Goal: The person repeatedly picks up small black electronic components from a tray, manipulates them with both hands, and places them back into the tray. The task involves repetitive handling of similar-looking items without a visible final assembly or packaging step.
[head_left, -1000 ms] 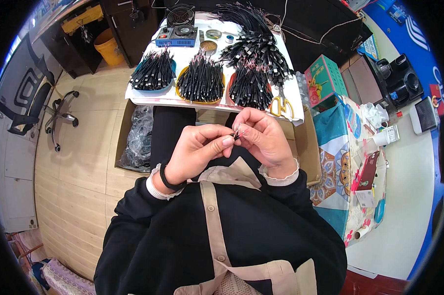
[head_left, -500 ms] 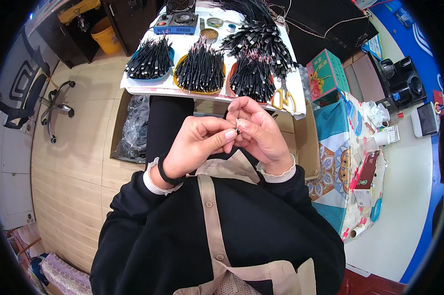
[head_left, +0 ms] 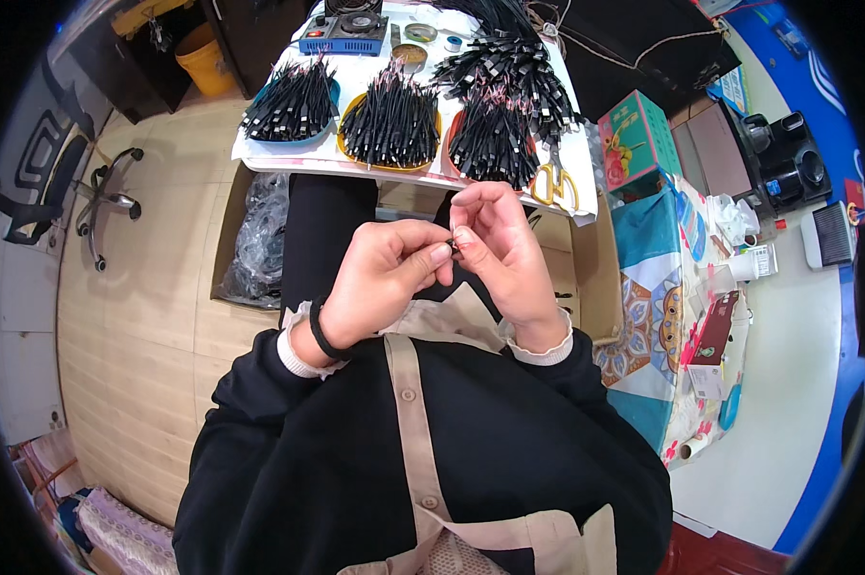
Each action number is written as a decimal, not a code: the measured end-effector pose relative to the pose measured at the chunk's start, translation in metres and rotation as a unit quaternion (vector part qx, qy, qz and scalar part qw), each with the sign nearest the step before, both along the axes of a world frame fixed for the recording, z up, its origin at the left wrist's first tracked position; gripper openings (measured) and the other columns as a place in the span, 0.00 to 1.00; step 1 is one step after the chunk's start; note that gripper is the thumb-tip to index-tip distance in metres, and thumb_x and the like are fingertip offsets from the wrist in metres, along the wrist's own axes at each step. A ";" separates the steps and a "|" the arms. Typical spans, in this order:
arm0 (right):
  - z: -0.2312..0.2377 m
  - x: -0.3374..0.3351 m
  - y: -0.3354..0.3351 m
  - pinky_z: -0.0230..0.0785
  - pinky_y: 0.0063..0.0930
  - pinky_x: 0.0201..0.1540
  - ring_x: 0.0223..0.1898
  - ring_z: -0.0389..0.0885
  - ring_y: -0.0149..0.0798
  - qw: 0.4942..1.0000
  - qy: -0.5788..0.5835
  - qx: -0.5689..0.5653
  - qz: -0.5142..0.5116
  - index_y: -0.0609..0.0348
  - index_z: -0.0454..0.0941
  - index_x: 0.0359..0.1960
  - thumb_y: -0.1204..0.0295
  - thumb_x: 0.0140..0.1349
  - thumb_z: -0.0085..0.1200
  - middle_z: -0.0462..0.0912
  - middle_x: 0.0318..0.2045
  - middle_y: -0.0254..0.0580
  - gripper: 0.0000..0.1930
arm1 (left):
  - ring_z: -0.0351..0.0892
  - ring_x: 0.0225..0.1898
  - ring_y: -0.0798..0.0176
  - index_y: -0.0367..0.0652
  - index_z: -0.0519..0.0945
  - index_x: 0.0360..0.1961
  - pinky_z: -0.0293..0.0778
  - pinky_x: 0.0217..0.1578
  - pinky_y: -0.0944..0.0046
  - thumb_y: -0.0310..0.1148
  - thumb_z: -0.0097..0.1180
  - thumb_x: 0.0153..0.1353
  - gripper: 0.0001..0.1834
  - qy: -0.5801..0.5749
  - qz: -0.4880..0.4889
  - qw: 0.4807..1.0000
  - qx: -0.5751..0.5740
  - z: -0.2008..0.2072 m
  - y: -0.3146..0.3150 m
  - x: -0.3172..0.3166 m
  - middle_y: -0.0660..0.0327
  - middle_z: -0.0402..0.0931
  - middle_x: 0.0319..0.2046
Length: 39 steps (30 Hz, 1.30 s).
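Note:
My left hand (head_left: 380,283) and my right hand (head_left: 501,251) meet in front of my chest, fingertips pinched together on a small dark cable end (head_left: 455,246) that is mostly hidden by the fingers. A black band circles my left wrist. Beyond the hands, a white table (head_left: 289,158) carries three heaps of short black cables (head_left: 391,123), one in a blue dish, one in a yellow dish and one further right. Yellow-handled scissors (head_left: 555,187) lie at the table's right end.
A cardboard box (head_left: 224,240) under the table holds bagged black cables (head_left: 260,244). A blue device (head_left: 344,36) sits at the table's far edge. A green box (head_left: 636,142) and a patterned cloth-covered stand (head_left: 658,316) are on the right; an office chair base (head_left: 107,196) on the left.
The view has tilted down a little, so the table sits higher in the picture. My hands stay together on the small cable end, with the fingers shifting slightly.

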State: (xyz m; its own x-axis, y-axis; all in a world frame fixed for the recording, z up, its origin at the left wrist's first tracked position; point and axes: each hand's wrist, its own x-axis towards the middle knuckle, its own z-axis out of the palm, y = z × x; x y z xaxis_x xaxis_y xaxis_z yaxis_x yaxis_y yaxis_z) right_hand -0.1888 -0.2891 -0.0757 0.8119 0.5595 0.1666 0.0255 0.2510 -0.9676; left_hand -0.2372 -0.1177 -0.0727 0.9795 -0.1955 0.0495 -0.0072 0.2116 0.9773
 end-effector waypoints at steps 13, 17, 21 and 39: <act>-0.007 0.007 0.006 0.61 0.13 0.37 0.36 0.66 0.20 0.982 -0.129 -0.119 -0.069 0.58 0.66 0.54 0.71 0.70 0.49 0.69 0.38 0.31 0.14 | 0.73 0.22 0.77 0.32 0.81 0.34 0.69 0.23 0.74 0.25 0.54 0.64 0.07 0.027 0.007 0.998 0.061 -0.004 0.009 0.012 0.64 0.78 0.20; 0.001 0.009 -0.001 0.61 0.15 0.31 0.28 0.67 0.21 0.978 -0.115 -0.138 -0.104 0.59 0.71 0.36 0.65 0.73 0.44 0.71 0.27 0.29 0.11 | 0.69 0.23 0.80 0.33 0.81 0.35 0.63 0.22 0.79 0.28 0.54 0.67 0.08 -0.009 0.023 0.996 0.082 -0.007 0.009 0.011 0.66 0.77 0.23; 0.006 0.005 0.002 0.60 0.25 0.22 0.21 0.69 0.27 0.873 -0.343 -0.317 -0.141 0.63 0.71 0.26 0.69 0.67 0.54 0.69 0.18 0.34 0.13 | 0.69 0.22 0.80 0.33 0.81 0.35 0.63 0.22 0.78 0.28 0.54 0.67 0.08 -0.054 0.040 0.986 0.150 -0.007 0.009 0.009 0.66 0.76 0.22; 0.024 0.015 -0.025 0.71 0.25 0.35 0.34 0.79 0.36 0.884 -0.394 -0.246 -0.045 0.61 0.82 0.41 0.71 0.50 0.68 0.82 0.38 0.42 0.16 | 0.64 0.18 0.80 0.31 0.82 0.33 0.55 0.17 0.78 0.27 0.56 0.64 0.08 0.163 -0.119 0.978 -0.044 0.012 0.033 0.011 0.66 0.74 0.18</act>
